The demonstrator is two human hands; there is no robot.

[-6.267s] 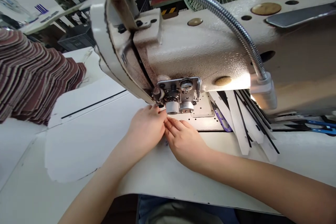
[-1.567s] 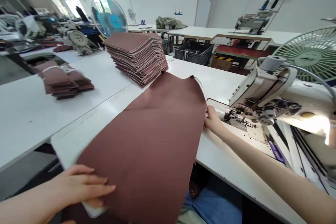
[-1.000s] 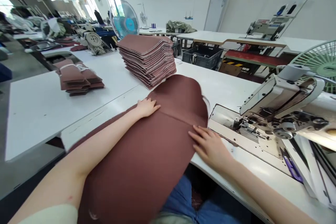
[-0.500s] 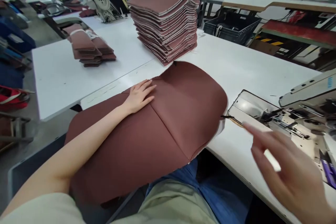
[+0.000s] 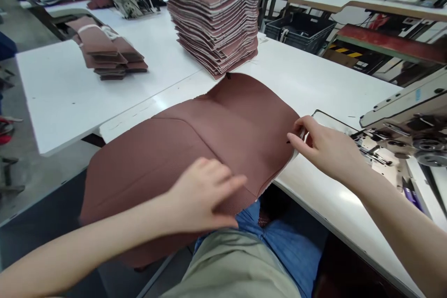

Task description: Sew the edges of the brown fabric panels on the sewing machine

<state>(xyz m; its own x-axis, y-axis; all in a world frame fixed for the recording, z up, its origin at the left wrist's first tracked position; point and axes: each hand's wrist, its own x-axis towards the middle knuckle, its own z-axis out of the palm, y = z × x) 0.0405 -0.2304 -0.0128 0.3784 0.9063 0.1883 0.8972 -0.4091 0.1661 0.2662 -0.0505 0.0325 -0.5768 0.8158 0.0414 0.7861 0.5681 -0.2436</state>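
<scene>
A large sewn brown panel (image 5: 240, 121), looking like leather or coated fabric, lies across the near table edge and over my lap, with seams running across it. My left hand (image 5: 206, 195), blurred, is over its near part with fingers apart, holding nothing; whether it touches the panel is unclear. At the panel's right edge, my right hand (image 5: 321, 144) has thumb and index finger curled close together on the rim beside a small black mark. Its other fingers are partly hidden. Just right of that hand is the sewing machine (image 5: 412, 125).
Behind the panel stands a tall stack of brown pieces (image 5: 213, 23). A smaller tied bundle (image 5: 104, 51) lies left on the white table (image 5: 56, 102). Purple-handled scissors or snips (image 5: 412, 193) rest by the machine. Beyond the table is a dark crate (image 5: 300, 32).
My left hand has lifted from the panel's far seam and come nearer to me and right. My right hand has moved left and away from me, from beside the machine to the panel's right edge.
</scene>
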